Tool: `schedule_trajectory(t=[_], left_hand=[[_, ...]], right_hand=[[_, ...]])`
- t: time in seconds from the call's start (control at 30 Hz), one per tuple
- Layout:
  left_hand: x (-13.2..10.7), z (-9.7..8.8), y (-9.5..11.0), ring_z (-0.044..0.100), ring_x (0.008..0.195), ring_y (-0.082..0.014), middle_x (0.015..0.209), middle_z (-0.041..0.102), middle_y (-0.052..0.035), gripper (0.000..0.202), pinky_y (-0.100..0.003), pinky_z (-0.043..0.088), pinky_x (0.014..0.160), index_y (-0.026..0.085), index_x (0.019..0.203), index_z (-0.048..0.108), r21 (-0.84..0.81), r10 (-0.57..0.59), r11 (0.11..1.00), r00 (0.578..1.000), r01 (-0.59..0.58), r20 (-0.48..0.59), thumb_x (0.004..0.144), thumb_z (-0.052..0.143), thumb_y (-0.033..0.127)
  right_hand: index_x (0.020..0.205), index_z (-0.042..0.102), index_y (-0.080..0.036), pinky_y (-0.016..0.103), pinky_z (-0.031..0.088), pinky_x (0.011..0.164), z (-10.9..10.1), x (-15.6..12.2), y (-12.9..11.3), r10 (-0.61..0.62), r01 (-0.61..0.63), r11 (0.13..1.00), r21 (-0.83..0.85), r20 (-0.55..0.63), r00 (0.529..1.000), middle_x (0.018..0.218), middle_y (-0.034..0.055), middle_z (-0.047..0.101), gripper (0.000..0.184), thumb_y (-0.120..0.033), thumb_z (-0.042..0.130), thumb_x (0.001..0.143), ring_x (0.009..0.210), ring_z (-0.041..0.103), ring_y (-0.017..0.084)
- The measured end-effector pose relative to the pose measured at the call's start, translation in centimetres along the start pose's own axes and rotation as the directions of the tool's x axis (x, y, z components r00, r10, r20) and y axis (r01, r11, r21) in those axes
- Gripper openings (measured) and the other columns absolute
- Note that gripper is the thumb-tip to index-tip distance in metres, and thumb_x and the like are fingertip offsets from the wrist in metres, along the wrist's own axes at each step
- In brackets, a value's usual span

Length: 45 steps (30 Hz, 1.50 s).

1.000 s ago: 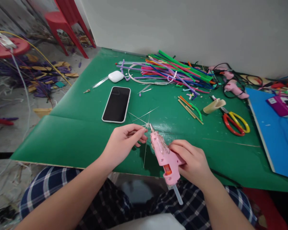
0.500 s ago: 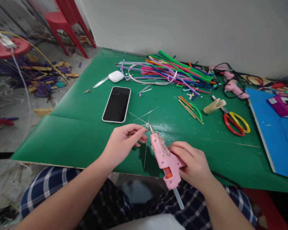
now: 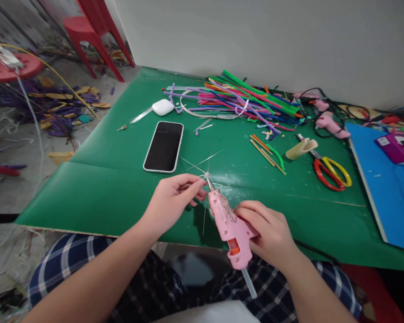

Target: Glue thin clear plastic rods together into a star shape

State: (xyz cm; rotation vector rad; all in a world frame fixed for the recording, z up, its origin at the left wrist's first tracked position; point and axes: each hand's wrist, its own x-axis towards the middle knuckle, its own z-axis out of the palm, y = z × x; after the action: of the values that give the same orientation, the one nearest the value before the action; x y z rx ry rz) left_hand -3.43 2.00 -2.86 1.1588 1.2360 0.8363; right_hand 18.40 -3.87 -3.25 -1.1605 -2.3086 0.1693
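My left hand (image 3: 171,202) pinches a small star of thin clear sticks (image 3: 205,172) just above the green table (image 3: 97,188). My right hand (image 3: 269,231) grips a pink glue gun (image 3: 227,222), fingers wrapped round its handle. The gun's metal nozzle touches the middle of the star, right beside my left fingertips. A clear glue stick pokes out of the gun's back end, over my lap.
A black phone (image 3: 164,146) and a white earbud case (image 3: 162,107) lie left of centre. A pile of coloured pipe cleaners (image 3: 239,101) fills the back. Red-and-yellow scissors (image 3: 330,172), more pink glue guns (image 3: 330,123) and a blue board (image 3: 384,188) are on the right.
The glue gun has shifted slightly left and down, its nozzle closing onto the star's middle. My left hand has stayed put.
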Motion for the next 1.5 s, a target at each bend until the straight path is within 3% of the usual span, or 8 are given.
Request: schedule_trajectory(t=[0.4,1.5], left_hand=[[-0.05,0.0,-0.18,0.065,0.063,-0.0092,0.067,0.07,0.0006,0.02,-0.015,0.05,0.053,0.018,0.08,0.068,-0.017,-0.01,1.0,1.0,0.01,0.002,0.079,0.065,0.038],[-0.17,-0.01,0.37,0.065,0.064,-0.0108,0.068,0.07,-0.0007,0.019,-0.018,0.051,0.055,0.017,0.082,0.068,0.006,-0.014,1.0,1.0,0.014,0.006,0.08,0.063,0.036]], right_hand=[[0.097,0.058,-0.018,0.025,0.052,0.063,-0.1,0.0,0.3,0.046,-0.047,0.999,-0.027,-0.022,0.999,0.091,0.0074,0.066,0.018,-0.015,0.051,0.081,0.077,0.066,0.017],[0.099,0.059,-0.017,0.026,0.053,0.063,0.27,-0.05,0.05,0.028,-0.028,1.0,0.007,-0.021,0.999,0.092,0.0085,0.067,0.019,-0.018,0.052,0.081,0.078,0.066,0.018]])
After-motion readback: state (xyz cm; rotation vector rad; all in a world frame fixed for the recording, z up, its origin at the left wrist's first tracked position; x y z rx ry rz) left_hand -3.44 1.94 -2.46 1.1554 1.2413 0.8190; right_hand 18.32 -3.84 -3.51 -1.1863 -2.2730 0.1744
